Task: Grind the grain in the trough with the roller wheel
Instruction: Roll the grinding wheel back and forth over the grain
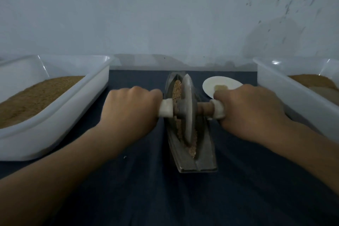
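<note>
Fingers of the left hand [131,105] and right hand [247,110] are wrapped tight round the white-wrapped axle handles of the heavy-looking grey metal roller wheel [188,104], standing mid-trough in coarse tan grain [177,90] within the narrow grey boat-shaped trough [199,163] at the bench's centre.

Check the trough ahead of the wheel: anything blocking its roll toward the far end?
Nothing visible does. Only grain lies in the trough beyond the roller wheel. The white dish sits outside, right of the trough. Left hand and right hand grip the handles.
</note>
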